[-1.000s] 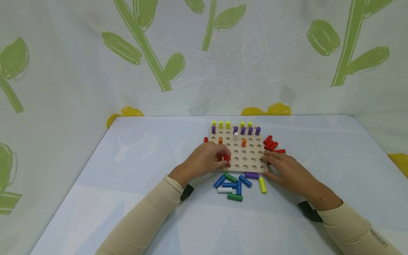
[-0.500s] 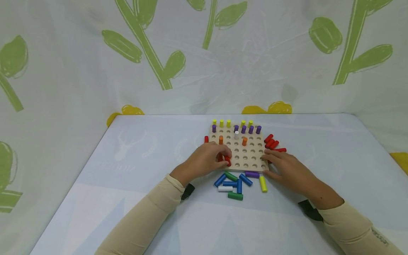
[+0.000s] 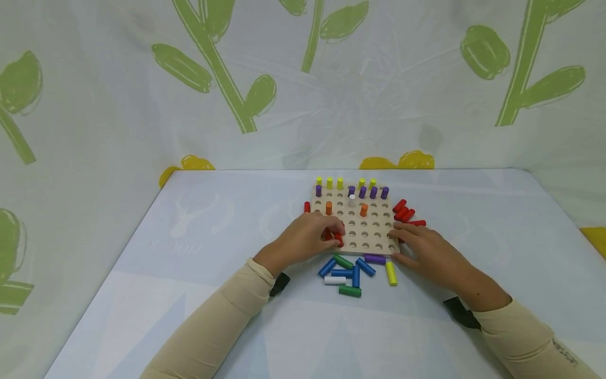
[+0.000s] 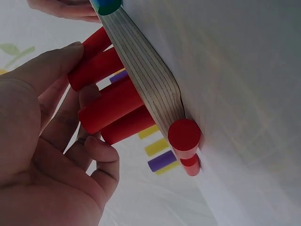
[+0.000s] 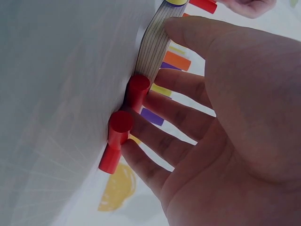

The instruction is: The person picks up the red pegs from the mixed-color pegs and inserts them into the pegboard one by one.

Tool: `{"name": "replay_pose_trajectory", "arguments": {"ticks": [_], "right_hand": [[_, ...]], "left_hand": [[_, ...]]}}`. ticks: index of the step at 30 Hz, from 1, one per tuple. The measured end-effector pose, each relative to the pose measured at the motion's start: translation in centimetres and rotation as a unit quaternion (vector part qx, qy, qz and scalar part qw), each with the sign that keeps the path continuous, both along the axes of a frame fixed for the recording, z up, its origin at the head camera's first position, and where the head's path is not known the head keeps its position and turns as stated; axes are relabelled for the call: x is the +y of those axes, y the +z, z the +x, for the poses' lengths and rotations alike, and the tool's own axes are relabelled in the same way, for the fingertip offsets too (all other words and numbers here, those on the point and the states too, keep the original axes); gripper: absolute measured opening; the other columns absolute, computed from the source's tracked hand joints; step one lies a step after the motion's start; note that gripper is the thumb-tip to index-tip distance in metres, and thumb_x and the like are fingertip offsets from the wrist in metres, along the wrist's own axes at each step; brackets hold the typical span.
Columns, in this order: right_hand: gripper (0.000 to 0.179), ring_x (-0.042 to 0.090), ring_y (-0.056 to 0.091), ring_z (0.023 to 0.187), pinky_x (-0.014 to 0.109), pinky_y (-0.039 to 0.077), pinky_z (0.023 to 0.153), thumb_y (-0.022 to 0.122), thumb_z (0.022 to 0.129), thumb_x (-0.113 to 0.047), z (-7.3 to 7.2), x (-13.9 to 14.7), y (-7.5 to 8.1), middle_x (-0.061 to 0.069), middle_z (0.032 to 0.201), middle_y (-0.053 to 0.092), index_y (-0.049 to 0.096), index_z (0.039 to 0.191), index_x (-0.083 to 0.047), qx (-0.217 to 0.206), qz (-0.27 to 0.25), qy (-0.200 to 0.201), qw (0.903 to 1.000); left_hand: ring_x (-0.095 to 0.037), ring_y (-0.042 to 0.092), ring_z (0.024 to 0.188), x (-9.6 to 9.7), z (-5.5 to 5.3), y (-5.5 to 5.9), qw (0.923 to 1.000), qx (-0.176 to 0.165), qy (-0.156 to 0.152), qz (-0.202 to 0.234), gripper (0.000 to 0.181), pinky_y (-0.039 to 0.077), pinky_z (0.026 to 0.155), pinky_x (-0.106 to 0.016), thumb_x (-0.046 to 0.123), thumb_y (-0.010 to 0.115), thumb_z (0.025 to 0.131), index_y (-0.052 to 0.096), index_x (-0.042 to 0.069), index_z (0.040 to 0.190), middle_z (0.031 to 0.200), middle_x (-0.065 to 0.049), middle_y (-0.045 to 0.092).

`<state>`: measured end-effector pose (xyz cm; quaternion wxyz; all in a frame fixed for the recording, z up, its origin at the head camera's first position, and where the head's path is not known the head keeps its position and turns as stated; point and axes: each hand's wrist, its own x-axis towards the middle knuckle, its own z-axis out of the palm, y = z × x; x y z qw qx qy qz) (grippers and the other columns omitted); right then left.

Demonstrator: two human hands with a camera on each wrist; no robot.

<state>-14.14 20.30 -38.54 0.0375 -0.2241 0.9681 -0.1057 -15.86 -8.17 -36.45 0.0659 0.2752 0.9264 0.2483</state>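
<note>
A wooden pegboard (image 3: 357, 239) lies on the table, with yellow, purple, white and orange pegs standing in its back and middle holes. My left hand (image 3: 305, 237) is over its front left part. Thumb and fingertips pinch a red peg (image 4: 96, 68) there, beside other red pegs (image 4: 113, 106) that stick up from the board. The lower ends of these pegs are partly hidden in the head view. At the front right corner, my right hand (image 3: 428, 255) touches the board, the thumb on its front edge and the nearly straight fingers (image 5: 178, 113) along the right side.
Loose blue, green and white pegs (image 3: 335, 280) lie in front of the board, with a purple peg (image 3: 375, 259) and a yellow peg (image 3: 391, 273) nearer its right corner. Several red pegs (image 3: 404, 213) lie to its right. Another red peg (image 3: 306, 207) is at the left edge.
Both hands keep nearly the same place. The red peg at the left fingertips looks slightly more tilted than a second ago, and the head view has shifted a little.
</note>
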Motion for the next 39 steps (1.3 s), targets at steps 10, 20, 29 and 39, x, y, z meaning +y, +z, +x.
{"name": "replay_pose_trajectory", "arguments": {"ticks": [10, 20, 29, 39], "right_hand": [[0.058, 0.044, 0.05, 0.132, 0.059, 0.049, 0.1, 0.079, 0.086, -0.033, 0.2, -0.5, -0.2, 0.018, 0.147, 0.052, 0.06, 0.137, -0.011, -0.007, -0.001, -0.003, 1.0], [0.057, 0.044, 0.051, 0.132, 0.059, 0.049, 0.101, 0.079, 0.086, -0.032, 0.7, -0.1, -0.3, 0.017, 0.147, 0.053, 0.061, 0.136, -0.012, 0.0, -0.004, -0.01, 0.9999], [0.057, 0.044, 0.051, 0.132, 0.059, 0.049, 0.101, 0.079, 0.086, -0.031, 0.5, -0.1, -0.5, 0.017, 0.146, 0.053, 0.061, 0.136, -0.011, 0.003, -0.004, -0.002, 1.0], [0.056, 0.044, 0.052, 0.131, 0.059, 0.049, 0.101, 0.079, 0.085, -0.031, 0.4, 0.0, 0.1, 0.018, 0.145, 0.054, 0.062, 0.134, -0.01, 0.011, 0.0, -0.002, 0.9999]], "left_hand": [[-0.011, 0.055, 0.086, -0.4, 0.3, -0.5, 0.9998, 0.015, -0.012, -0.009, 0.02, 0.049, 0.072, -0.02, 0.026, 0.078, 0.088, 0.075, 0.022, 0.108, 0.089, 0.011, 0.068], [-0.01, 0.054, 0.083, 0.0, 0.1, -0.5, 0.9972, 0.051, -0.048, -0.024, 0.025, 0.047, 0.069, -0.017, 0.029, 0.077, 0.089, 0.076, 0.022, 0.112, 0.095, 0.008, 0.072], [-0.014, 0.059, 0.088, -0.9, 0.0, 0.2, 0.9984, 0.052, -0.023, 0.004, 0.019, 0.05, 0.069, -0.02, 0.031, 0.07, 0.094, 0.076, 0.023, 0.111, 0.11, 0.003, 0.069], [-0.016, 0.058, 0.091, -2.9, -1.6, 1.5, 0.9949, 0.038, 0.087, 0.034, 0.023, 0.053, 0.074, -0.026, 0.026, 0.07, 0.095, 0.071, 0.02, 0.117, 0.109, 0.004, 0.066]]}}
